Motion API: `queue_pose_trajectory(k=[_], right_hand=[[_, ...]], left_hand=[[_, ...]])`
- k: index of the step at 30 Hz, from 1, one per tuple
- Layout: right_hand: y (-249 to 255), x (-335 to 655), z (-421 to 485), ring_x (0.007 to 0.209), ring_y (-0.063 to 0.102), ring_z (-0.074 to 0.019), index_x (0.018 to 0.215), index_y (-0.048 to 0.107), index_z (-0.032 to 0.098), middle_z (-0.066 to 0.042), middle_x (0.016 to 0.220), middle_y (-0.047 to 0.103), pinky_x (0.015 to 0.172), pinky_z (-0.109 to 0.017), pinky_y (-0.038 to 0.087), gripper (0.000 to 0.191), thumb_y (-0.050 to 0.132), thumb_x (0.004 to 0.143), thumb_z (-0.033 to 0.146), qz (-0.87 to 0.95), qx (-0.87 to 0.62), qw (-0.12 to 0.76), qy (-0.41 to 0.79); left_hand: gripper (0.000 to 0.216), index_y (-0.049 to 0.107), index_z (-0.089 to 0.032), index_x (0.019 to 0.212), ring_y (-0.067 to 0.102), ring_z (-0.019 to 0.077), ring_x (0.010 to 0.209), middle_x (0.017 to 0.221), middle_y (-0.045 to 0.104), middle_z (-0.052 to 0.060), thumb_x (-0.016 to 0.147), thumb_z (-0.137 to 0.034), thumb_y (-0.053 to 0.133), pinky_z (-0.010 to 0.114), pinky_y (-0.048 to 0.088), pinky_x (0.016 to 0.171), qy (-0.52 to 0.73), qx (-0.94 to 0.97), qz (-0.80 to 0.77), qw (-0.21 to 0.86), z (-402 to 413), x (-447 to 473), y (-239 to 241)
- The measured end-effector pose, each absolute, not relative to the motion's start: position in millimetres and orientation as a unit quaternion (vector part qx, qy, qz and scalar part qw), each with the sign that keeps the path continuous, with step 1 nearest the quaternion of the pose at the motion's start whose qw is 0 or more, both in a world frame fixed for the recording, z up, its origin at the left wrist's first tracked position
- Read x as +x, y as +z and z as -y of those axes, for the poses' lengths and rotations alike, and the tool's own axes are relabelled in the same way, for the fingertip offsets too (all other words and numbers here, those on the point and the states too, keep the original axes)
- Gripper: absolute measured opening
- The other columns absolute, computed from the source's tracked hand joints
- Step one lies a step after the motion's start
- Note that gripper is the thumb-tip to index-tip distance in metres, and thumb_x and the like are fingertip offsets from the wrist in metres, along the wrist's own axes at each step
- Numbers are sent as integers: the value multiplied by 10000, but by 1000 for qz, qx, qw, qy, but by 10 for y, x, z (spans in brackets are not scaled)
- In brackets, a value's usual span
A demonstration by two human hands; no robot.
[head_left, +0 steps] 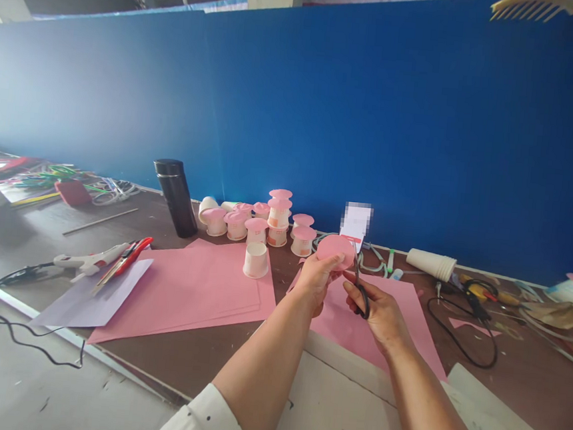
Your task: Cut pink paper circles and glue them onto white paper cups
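My left hand (317, 276) is closed on a round pink paper disc (336, 249), held up above the table. My right hand (376, 310) grips black-handled scissors (360, 285), whose blades point up at the disc's right edge. Both hands hover over a pink paper sheet (352, 318). Behind them stands a cluster of small white paper cups capped with pink discs (266, 220), and one uncapped white cup (256, 260) rests on a stack of pink sheets (189, 290).
A black flask (175, 197) stands left of the cups. A glue gun (89, 261), red-handled cutters (129, 260) and a lilac sheet (94, 292) lie at the left. Stacked cups (430, 262) lie on their side, black cable (462, 324) at the right. A blue wall (375, 116) backs the table.
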State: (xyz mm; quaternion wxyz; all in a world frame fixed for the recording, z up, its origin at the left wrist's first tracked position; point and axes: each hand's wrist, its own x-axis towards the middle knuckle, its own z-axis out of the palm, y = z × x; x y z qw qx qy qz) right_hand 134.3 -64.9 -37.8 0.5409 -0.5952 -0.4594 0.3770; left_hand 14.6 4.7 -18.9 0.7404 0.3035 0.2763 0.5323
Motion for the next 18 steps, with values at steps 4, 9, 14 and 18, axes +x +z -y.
queue_pose_trajectory(k=[4, 9, 14, 18], right_hand=[[-391, 1349, 643, 653, 561, -158, 1196, 724, 206, 15, 641, 622, 701, -314, 435, 587, 756, 729, 559, 458, -602, 532, 382], [-381, 1349, 643, 654, 565, -157, 1197, 723, 203, 14, 638, 621, 705, -312, 435, 600, 759, 721, 566, 460, -603, 529, 381], [-389, 1347, 640, 640, 553, -156, 1189, 726, 193, 11, 632, 614, 697, -319, 436, 603, 756, 722, 572, 462, -604, 533, 370], [-412, 1364, 631, 646, 561, -161, 1207, 716, 190, 7, 636, 616, 696, -323, 440, 611, 756, 727, 566, 469, -601, 529, 373]], left_hand=[[300, 688, -108, 893, 666, 178, 799, 894, 706, 103, 659, -255, 806, 379, 479, 937, 529, 303, -282, 741, -48, 148, -195], [267, 689, -103, 897, 668, 176, 809, 911, 708, 108, 683, -232, 783, 371, 485, 935, 532, 298, -282, 741, -33, 150, -183], [260, 690, -97, 899, 669, 177, 801, 900, 706, 109, 687, -221, 778, 371, 492, 924, 537, 299, -286, 736, -20, 154, -174], [271, 693, -103, 884, 666, 174, 802, 901, 707, 108, 672, -237, 794, 367, 487, 926, 536, 298, -286, 736, -21, 154, -180]])
